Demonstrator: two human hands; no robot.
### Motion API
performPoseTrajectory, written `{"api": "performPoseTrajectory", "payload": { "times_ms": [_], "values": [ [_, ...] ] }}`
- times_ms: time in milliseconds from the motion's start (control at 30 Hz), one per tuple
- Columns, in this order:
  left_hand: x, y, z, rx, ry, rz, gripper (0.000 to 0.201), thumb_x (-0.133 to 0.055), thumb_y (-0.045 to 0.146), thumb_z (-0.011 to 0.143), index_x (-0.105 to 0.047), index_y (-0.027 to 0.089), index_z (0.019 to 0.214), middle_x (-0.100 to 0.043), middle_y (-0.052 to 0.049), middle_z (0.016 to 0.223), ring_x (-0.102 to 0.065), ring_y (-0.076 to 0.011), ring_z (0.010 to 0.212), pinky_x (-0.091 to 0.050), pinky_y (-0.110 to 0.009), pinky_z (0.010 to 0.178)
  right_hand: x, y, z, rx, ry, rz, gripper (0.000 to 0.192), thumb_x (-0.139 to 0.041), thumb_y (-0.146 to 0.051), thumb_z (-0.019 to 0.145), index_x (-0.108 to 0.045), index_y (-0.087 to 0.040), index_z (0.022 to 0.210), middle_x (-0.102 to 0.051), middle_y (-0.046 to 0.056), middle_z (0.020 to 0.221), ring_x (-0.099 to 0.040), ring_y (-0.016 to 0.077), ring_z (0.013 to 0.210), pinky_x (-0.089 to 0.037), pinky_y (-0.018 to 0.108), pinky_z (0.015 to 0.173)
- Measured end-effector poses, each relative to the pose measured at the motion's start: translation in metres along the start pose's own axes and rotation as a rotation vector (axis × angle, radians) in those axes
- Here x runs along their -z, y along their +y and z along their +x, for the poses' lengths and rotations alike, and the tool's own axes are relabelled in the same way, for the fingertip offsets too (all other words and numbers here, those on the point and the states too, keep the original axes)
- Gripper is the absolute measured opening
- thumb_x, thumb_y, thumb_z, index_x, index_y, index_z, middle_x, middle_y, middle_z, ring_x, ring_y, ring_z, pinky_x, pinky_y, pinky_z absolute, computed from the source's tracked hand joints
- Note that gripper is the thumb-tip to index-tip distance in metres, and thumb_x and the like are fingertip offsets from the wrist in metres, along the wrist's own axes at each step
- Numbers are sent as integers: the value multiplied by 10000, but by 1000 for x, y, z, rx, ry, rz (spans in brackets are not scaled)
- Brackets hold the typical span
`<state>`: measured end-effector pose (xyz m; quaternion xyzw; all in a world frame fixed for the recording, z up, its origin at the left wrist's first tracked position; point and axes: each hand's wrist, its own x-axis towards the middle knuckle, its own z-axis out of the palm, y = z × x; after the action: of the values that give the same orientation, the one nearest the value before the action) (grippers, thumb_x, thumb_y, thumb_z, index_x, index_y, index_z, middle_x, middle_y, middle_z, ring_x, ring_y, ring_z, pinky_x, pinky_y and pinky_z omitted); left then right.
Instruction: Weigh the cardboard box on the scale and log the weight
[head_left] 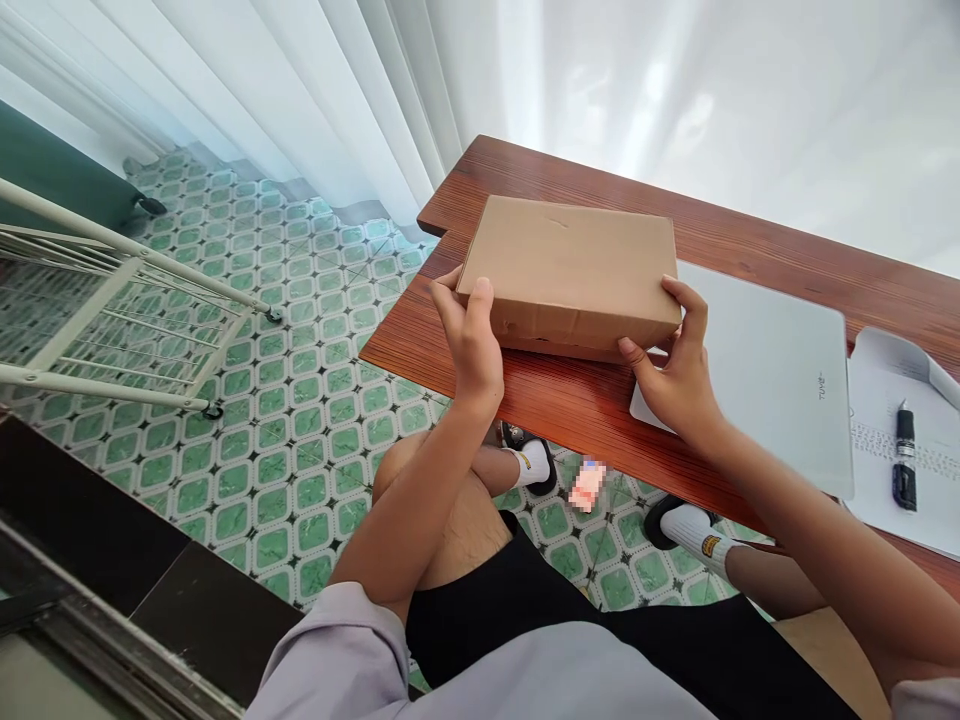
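Note:
A closed brown cardboard box is between my two hands over the left part of the wooden table. My left hand grips its near left corner, thumb on the front edge and fingers round the left side. On the right end, my right hand holds the near corner, with the thumb low on the front face and the index finger on the top edge. The box sits slightly tilted; whether its underside touches the table is hidden. Just right of it, partly under my right hand, lies a closed silver laptop.
On the table, papers with a black pen lie right of the laptop. A white wheeled rack stands on the green tiled floor at left. White curtains hang behind. A blurred pinkish item is on the floor.

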<state>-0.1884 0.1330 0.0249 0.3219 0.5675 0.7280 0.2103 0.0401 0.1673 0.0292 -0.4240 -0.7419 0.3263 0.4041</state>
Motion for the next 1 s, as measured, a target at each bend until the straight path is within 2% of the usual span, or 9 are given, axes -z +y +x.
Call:
{"api": "performPoseTrajectory", "payload": {
  "times_ms": [233,333,433,500,600,667,767,867,1000],
  "values": [
    [3,-6,-1,-51,3,13,418,-552,495,910,-472,247,1237,-553,-80,1347,-548,-222,1276,-459,-373,1119,-2,1,-5,-6,-22,10,736,-709,-416,875,-324,-337,1496,-445,101,1493,-655,233,1021,-681,430,796],
    [2,-4,-1,-118,2,35,428,-536,408,907,-459,253,1298,-546,-86,1384,-531,-227,1329,-427,-404,1171,-1,-1,-6,-7,-35,-23,731,-705,-435,884,-317,-334,1496,-431,95,1528,-661,228,1035,-672,438,848],
    [-2,6,-2,-280,34,79,452,-544,321,879,-458,265,1319,-524,-81,1430,-494,-228,1395,-377,-412,1222,2,-3,-6,-12,-67,-72,757,-692,-470,900,-293,-339,1530,-423,100,1559,-673,262,1090,-646,501,922],
    [-6,15,-4,-400,72,132,460,-547,321,875,-468,279,1326,-510,-68,1449,-464,-232,1431,-334,-412,1255,6,-5,-6,1,-94,-114,803,-691,-475,905,-254,-343,1565,-413,110,1586,-638,313,1219,-581,579,1025],
    [-12,28,-11,-540,133,226,439,-543,375,909,-486,287,1335,-525,-61,1437,-434,-245,1463,-284,-432,1286,15,-10,-7,77,-94,-137,867,-703,-451,907,-193,-341,1601,-341,103,1650,-440,351,1466,-434,641,1168],
    [-15,33,-16,-690,123,255,410,-534,371,936,-495,281,1334,-552,-66,1414,-428,-253,1473,-274,-468,1292,26,-13,-9,134,-58,-145,828,-697,-417,920,-223,-332,1594,-353,94,1645,-389,325,1504,-398,619,1205],
    [-22,36,-27,-981,5,293,416,-543,260,931,-506,289,1344,-597,-65,1379,-445,-261,1463,-317,-520,1264,47,-19,-17,214,2,-204,606,-656,-346,953,-402,-307,1502,-525,96,1500,-507,290,1403,-462,562,1158],
    [-33,35,-42,-1224,-116,322,440,-559,105,861,-557,261,1273,-636,-68,1339,-496,-245,1418,-383,-483,1214,74,-21,-31,338,5,-259,328,-615,-231,971,-570,-274,1293,-686,72,1208,-649,245,1162,-554,448,995],
    [-50,28,-69,-1463,-244,321,283,-580,57,824,-595,247,1033,-696,-41,1179,-600,-217,1288,-467,-438,1130,111,-16,-52,557,-113,-356,173,-586,-113,964,-597,-218,1101,-711,31,915,-659,182,861,-517,342,787]
  ]
}}
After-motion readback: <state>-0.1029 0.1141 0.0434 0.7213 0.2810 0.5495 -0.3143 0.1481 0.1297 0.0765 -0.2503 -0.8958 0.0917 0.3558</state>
